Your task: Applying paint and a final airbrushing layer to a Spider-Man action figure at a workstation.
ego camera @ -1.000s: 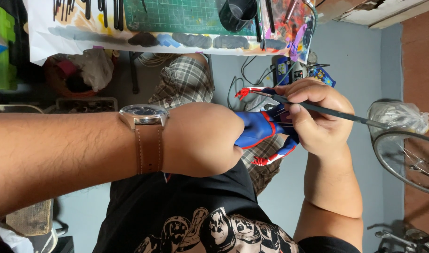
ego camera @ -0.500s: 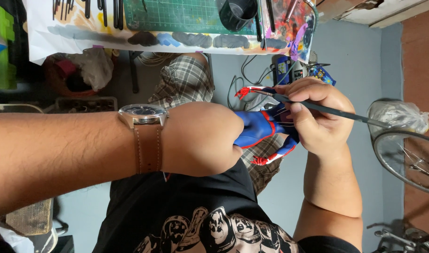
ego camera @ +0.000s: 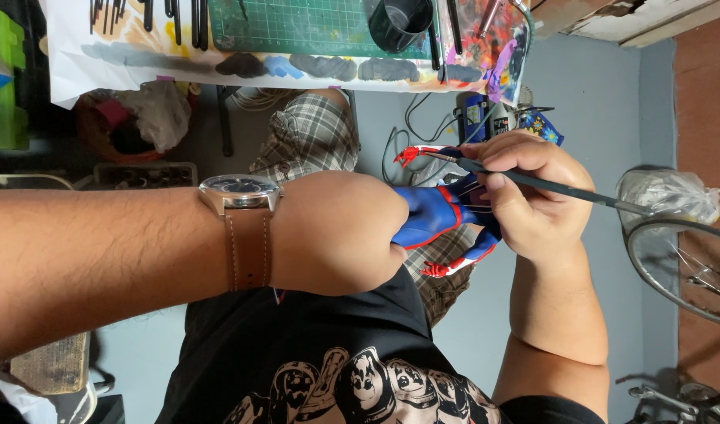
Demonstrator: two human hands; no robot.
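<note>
The left hand (ego camera: 336,233) gripped a glossy blue-and-red plastic figurine (ego camera: 442,216) by its body. The right hand (ego camera: 529,196), just right of it, pinched a thin dark paintbrush (ego camera: 548,186) against the figurine's red arm.

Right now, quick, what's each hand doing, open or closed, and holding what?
Left hand: closed around the blue and red figure.
Right hand: closed on a thin paintbrush, its tip at the figure.
</note>
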